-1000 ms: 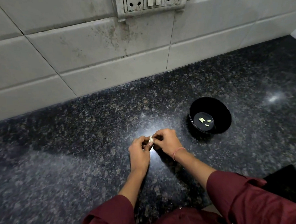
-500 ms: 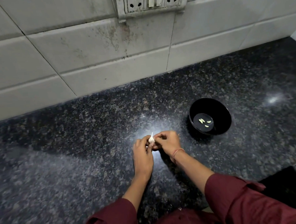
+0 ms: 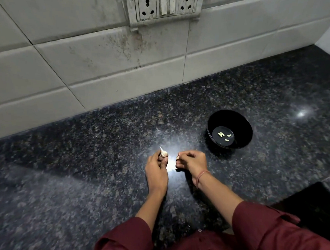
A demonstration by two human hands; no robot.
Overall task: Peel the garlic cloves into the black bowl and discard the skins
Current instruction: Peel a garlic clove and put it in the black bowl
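Note:
My left hand (image 3: 156, 167) grips a small garlic bulb (image 3: 163, 153) with its papery tip pointing up. A short gap to the right, my right hand (image 3: 190, 161) pinches a small pale piece of garlic (image 3: 178, 156) between thumb and fingertips; whether it is a clove or skin I cannot tell. The black bowl (image 3: 238, 119) stands on the counter up and to the right of my right hand, with three peeled cloves (image 3: 224, 135) on its bottom. Both hands hover just above the dark granite counter (image 3: 85, 169).
A white tiled wall (image 3: 97, 61) with a socket and switch panel (image 3: 166, 4) runs along the back of the counter. A dark recess (image 3: 322, 207) cuts into the counter at the lower right. Bare granite lies to the left of my hands.
My hands were joined on the garlic bulb; now they have pulled apart, the left keeping the bulb and the right coming away with a small piece.

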